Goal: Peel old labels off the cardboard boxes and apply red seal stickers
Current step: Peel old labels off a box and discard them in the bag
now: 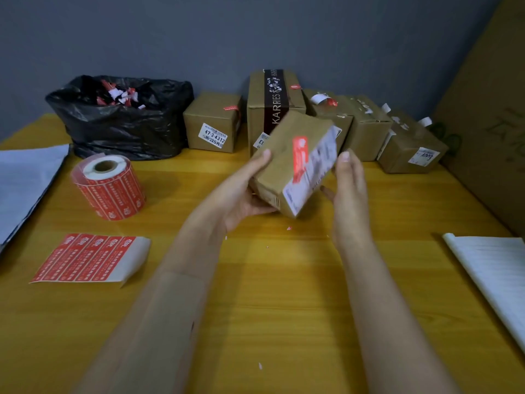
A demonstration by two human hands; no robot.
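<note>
A small cardboard box [284, 157] is held tilted above the yellow table [272, 294]. It bears a red seal sticker [299, 157] and a white label [314, 177]. My left hand [244, 194] grips the box from below and the left, thumb on its top face. My right hand [348, 186] is at the box's right side with straight fingers, thumb tip by the label edge. A roll of red seal stickers [109, 186] stands to the left. A cut strip of red stickers [88, 258] lies in front of it.
A black rubbish bag [122, 129] with peeled scraps sits at the back left. Several cardboard boxes [213, 122] line the back wall, one tall box [272, 106] with dark tape. White sheets [25, 177] lie at left; another white sheet [494, 268] lies at right. Large cardboard [488, 115] stands right.
</note>
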